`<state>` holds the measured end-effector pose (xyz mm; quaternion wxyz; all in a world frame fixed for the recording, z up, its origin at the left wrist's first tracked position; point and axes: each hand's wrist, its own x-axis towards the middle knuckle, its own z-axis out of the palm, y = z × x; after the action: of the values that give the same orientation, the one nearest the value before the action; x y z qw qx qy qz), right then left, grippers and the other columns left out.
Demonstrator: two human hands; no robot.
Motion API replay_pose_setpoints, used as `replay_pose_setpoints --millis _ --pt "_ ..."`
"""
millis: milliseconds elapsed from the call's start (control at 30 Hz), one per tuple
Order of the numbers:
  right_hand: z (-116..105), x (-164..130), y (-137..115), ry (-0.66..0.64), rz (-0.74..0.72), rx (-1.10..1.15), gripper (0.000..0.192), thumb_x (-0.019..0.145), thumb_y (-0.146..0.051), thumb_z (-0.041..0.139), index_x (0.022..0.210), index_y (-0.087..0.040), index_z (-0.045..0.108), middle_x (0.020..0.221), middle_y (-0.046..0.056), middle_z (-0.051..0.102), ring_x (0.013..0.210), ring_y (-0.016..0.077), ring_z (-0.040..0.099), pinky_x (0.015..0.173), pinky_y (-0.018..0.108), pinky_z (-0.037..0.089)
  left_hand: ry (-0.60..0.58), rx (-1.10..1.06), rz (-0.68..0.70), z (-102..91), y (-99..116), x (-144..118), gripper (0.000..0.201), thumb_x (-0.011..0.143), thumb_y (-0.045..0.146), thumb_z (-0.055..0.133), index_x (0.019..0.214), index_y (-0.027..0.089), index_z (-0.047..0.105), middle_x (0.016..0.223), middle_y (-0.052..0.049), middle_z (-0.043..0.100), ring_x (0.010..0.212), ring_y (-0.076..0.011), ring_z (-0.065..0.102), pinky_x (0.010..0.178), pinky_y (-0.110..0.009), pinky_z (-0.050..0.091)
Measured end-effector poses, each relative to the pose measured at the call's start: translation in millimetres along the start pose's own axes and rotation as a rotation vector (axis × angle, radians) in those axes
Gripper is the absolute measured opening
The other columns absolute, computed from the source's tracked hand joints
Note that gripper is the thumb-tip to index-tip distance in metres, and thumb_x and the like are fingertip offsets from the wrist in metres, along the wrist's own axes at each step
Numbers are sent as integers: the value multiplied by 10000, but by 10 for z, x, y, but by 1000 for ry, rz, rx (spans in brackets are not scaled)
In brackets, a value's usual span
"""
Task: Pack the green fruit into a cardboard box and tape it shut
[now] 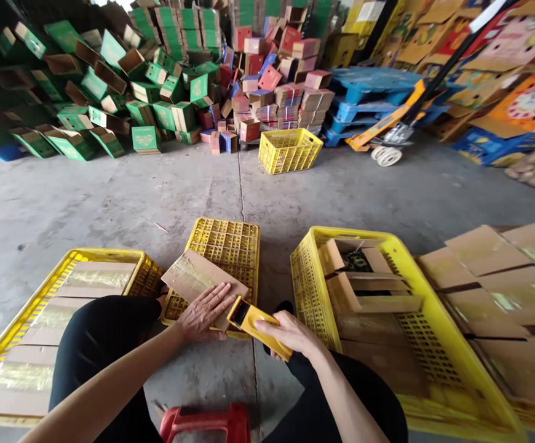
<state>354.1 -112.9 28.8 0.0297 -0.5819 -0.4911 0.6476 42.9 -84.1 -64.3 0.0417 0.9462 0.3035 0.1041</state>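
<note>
A flat-topped brown cardboard box with shiny tape along it lies at a slant on an upturned yellow crate between my knees. My left hand rests on the box's near right part, fingers stretched out and lying flat. In my right hand is a yellow tape dispenser, gripped by its body. The dispenser's front end sits at the right end of the box, beside my left fingertips. Whether it touches the cardboard I cannot tell.
At my left a yellow crate holds taped boxes. A larger yellow crate at right holds open boxes, with stacked cartons beyond. A red stool shows below. Farther off are another crate, a pallet jack and green boxes.
</note>
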Motion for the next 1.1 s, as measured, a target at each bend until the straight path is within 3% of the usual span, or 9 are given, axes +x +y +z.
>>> replay_pose_setpoints --millis 233,600,833,1100 --pt "63 -16 3 38 -42 -28 546 905 -718 641 921 -172 657 627 56 735 550 190 729 462 191 499 10 49 37 26 188 21 905 1072 637 374 1707 124 -15 1738 -164 245 1608 -328 259 1291 -492 274" --pt "56 -247 -59 48 -28 -72 417 937 -580 636 841 -174 625 689 112 737 569 225 738 453 226 497 -3 96 39 120 247 51 929 1053 697 361 1713 130 38 1727 -182 265 1594 -326 297 1285 -492 289" --pt "-74 -513 149 54 24 -27 441 962 -612 598 946 -175 658 756 106 752 646 223 761 510 234 528 -19 83 48 123 275 88 940 1049 710 349 1712 126 27 1729 -168 261 1601 -311 285 1306 -471 230" --pt "-126 -434 267 51 -10 -26 427 938 -599 662 937 -172 666 651 53 740 585 201 739 550 239 558 -35 86 41 54 349 82 890 1040 689 416 1718 216 88 1747 -139 221 1602 -347 271 1299 -483 223"
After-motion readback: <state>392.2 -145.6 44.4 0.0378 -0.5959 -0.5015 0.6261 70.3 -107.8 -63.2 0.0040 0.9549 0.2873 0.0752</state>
